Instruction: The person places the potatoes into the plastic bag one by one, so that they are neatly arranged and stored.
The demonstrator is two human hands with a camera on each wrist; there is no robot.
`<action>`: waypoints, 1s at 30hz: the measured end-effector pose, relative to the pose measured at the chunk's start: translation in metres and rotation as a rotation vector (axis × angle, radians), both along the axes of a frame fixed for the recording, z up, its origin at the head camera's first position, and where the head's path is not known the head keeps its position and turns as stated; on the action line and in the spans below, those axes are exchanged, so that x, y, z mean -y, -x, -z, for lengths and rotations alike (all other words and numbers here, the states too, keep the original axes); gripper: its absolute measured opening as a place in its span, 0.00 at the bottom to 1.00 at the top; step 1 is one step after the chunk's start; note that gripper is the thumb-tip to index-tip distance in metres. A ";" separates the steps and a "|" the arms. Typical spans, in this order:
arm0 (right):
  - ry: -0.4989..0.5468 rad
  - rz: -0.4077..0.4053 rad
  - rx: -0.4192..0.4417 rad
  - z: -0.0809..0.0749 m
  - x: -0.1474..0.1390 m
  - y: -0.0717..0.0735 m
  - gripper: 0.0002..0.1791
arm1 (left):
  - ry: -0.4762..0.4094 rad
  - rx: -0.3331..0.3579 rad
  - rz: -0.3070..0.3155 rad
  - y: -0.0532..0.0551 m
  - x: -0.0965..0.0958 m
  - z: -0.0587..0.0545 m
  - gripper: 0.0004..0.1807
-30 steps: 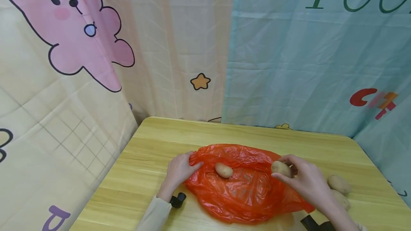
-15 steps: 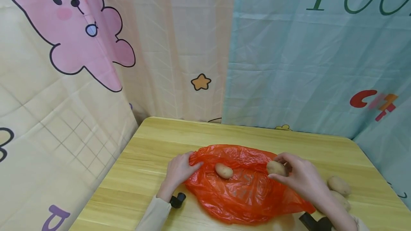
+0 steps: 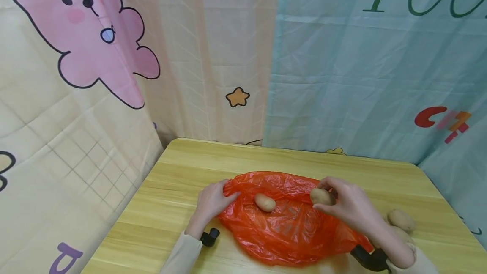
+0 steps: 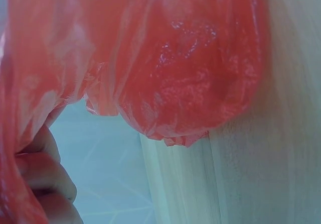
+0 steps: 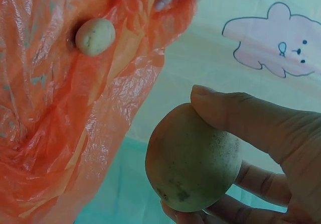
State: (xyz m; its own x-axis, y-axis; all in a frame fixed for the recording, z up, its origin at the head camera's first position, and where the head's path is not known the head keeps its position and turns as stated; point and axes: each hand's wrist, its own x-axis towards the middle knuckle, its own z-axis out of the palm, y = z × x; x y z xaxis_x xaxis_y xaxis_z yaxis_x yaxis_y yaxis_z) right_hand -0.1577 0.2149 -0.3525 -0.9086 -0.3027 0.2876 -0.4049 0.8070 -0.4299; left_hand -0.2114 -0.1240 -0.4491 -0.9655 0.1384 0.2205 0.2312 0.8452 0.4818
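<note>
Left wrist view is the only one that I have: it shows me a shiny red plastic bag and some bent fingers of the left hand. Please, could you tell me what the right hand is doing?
Observer: The right hand holds a rounded, pale brown potato between its thumb and fingers.
Operator: Thank you. And are there any others, please?
Observer: Yes. In the head view, a smooth, oval, light tan potato lies on the shiny red plastic bag, near the left hand.
</note>
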 end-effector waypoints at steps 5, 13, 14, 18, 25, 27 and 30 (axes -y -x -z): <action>-0.003 -0.040 0.019 -0.002 0.003 0.005 0.19 | -0.003 0.003 -0.004 0.000 0.000 0.000 0.23; -0.036 -0.103 0.051 -0.007 0.005 0.012 0.20 | -0.008 0.005 0.007 0.000 0.000 0.001 0.22; -0.039 -0.110 0.061 -0.008 0.005 0.012 0.20 | -0.008 0.003 0.009 0.000 0.000 0.001 0.22; -0.038 -0.139 0.098 -0.015 0.005 0.015 0.21 | -0.010 0.003 0.013 0.001 -0.001 0.000 0.22; -0.045 -0.158 0.107 -0.021 0.006 0.021 0.21 | -0.009 0.001 0.016 0.001 -0.001 0.001 0.22; -0.054 -0.158 0.119 -0.021 0.007 0.022 0.21 | -0.008 0.000 0.016 0.001 -0.001 0.001 0.22; -0.057 -0.159 0.138 -0.019 0.009 0.025 0.21 | -0.007 -0.002 0.017 0.001 -0.001 0.002 0.23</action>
State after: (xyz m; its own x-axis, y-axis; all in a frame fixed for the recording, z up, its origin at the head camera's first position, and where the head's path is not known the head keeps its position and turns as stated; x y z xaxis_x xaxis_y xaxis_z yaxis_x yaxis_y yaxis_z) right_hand -0.1828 0.2056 -0.3332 -0.8777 -0.4576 0.1423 -0.4696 0.7624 -0.4451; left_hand -0.2123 -0.1232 -0.4512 -0.9625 0.1533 0.2238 0.2467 0.8379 0.4869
